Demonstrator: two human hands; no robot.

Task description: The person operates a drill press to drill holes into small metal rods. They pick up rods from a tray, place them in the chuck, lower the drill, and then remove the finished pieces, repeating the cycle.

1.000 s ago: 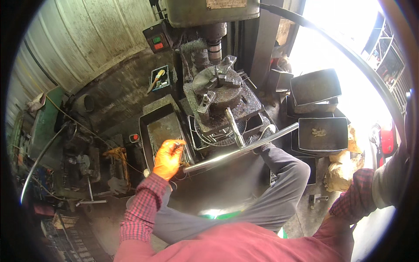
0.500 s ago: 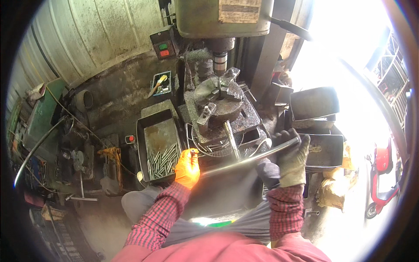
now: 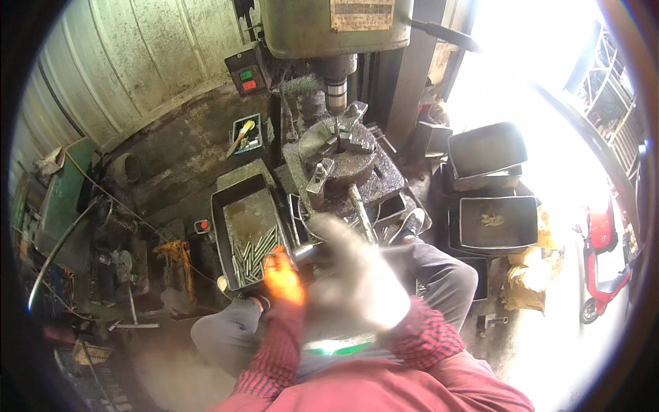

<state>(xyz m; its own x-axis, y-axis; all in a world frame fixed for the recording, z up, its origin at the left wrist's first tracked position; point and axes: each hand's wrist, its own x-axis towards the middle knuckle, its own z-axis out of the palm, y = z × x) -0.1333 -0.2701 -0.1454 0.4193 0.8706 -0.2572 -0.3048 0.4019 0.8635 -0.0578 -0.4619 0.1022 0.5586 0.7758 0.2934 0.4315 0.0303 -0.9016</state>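
My left hand (image 3: pixel 283 276), in an orange glove, sits above my left knee by the front right corner of a metal tray (image 3: pixel 226 206) of short steel rods (image 3: pixel 252 253). It appears closed on the end of a grey metal bar (image 3: pixel 307 253), most of which is hidden. My right hand (image 3: pixel 353 275), in a pale grey glove, is raised close to the camera and motion-blurred, covering the bar. Whether it grips anything is unclear. Just beyond both hands stands a drill press with a round chuck (image 3: pixel 338 147) on its table.
A switch box (image 3: pixel 244 78) with green and red buttons hangs at the left of the machine head. Two dark metal bins (image 3: pixel 489 150) (image 3: pixel 528 223) stand to the right. A red scooter (image 3: pixel 604 264) is parked at far right. Clutter and a green machine (image 3: pixel 58 202) lie left.
My view has tipped toward the drill press. My right hand came off the far end of the long bar and swung up in front of me. My left hand moved slightly right.
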